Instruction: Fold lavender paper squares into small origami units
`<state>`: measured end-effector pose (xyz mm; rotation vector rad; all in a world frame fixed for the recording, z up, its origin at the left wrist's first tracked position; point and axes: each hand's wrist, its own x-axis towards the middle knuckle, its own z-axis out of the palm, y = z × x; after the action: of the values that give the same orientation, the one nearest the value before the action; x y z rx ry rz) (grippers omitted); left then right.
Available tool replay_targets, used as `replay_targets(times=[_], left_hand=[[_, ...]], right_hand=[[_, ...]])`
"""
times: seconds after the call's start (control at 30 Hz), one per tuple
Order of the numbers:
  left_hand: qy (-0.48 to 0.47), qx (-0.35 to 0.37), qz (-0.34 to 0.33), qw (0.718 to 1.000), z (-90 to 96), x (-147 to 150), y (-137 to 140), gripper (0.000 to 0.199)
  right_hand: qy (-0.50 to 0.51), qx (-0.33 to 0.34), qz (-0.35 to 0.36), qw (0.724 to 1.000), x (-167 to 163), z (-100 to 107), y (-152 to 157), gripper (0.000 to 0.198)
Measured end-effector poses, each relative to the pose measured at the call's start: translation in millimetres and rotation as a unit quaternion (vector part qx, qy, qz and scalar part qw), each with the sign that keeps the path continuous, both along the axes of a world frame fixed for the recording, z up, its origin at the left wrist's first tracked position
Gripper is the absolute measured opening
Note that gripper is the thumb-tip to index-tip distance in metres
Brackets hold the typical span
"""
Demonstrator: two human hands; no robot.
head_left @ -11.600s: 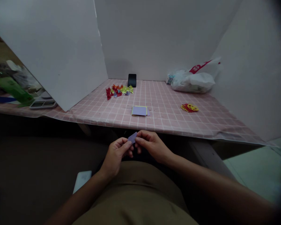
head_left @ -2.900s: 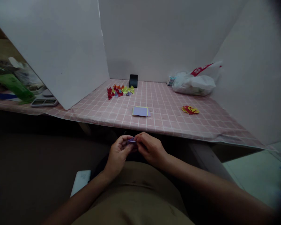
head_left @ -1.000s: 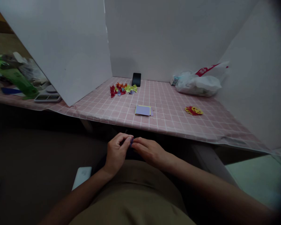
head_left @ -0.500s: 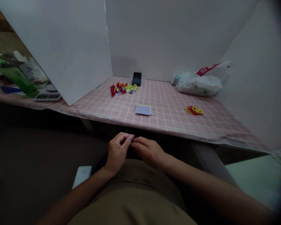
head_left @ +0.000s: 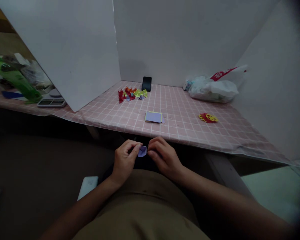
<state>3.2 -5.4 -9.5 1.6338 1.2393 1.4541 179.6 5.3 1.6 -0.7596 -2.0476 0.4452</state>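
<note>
Between thumb and fingertips, my left hand pinches a small folded piece of purple paper in front of the table edge, above my lap. A shallow hollow shows in its folds. Just right of it is my right hand, its fingers loosely curled and the thumb a little apart from them. It seems to hold nothing, and a narrow gap appears to separate it from the paper. On the table ahead lies a stack of paper squares, purple on top with yellow edges showing.
Farther back sit several small folded paper figures in mixed colours, beside a dark phone. A yellow and red bundle and a white plastic bag are on the right. White panels enclose the table; a digital scale lies left.
My right hand has drawn away from the paper to the right, its fingers curling. More of the purple paper is exposed now. The left hand keeps its pinch almost in place.
</note>
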Motion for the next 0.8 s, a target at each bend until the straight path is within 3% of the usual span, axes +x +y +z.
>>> replay_targets(times=[0.07,0.2,0.27,0.43,0.53,0.63,0.8], left_hand=[[0.03,0.018,-0.027,0.999,-1.1,-1,0,0.014],[0.091,0.061,-0.071,0.991,-3.1,-3,1,0.015],[0.11,0.07,-0.086,0.988,-3.5,-3,0,0.015],[0.091,0.024,-0.099,0.991,-5.3,-1,0,0.013],[-0.041,-0.088,-0.096,0.991,-7.9,0,1,0.024],[-0.151,-0.166,-0.097,0.97,-9.8,1,1,0.029],[-0.155,-0.201,-0.104,0.962,-6.9,3,-2,0.024]], right_hand=[[0.015,-0.07,-0.031,0.997,1,5,3,0.014],[-0.01,-0.257,-0.009,0.966,1,7,8,0.008],[-0.017,-0.302,-0.007,0.953,0,5,8,0.004],[-0.013,-0.3,-0.049,0.952,-5,0,4,0.011],[0.02,-0.322,-0.056,0.945,-7,0,2,0.012],[0.051,-0.316,-0.077,0.944,-7,1,1,0.012],[0.066,-0.27,-0.112,0.954,-10,1,-2,0.015]])
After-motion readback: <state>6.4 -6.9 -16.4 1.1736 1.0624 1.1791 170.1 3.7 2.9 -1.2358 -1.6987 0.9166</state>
